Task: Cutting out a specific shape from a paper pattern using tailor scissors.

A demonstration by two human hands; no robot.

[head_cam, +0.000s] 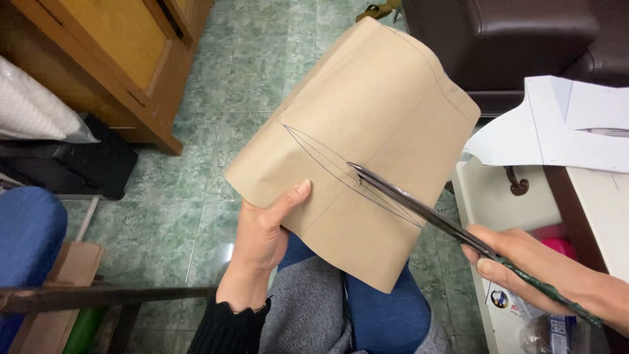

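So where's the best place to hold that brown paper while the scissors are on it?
Probably the lower left edge of the brown paper, thumb on top, coming from below, as the left hand does. The sheet curves and droops, and that spot is beside the drawn lines yet clear of the scissors in the right hand.

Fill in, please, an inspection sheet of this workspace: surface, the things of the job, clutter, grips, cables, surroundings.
Surface: green tiled floor below; the work is held in the air above the lap, not on a table.
Job's things: brown pattern paper, curved, with pencilled lines; long scissors, blades on the drawn curve.
Clutter: white cut paper pieces on the white cabinet at right; small packages low on the right.
Grips: left hand pinches the paper's lower edge, thumb on top; right hand is closed on the scissors' handle.
Cables: nothing seen.
Surroundings: wooden cabinet upper left, dark leather seat upper right, cardboard box lower left.
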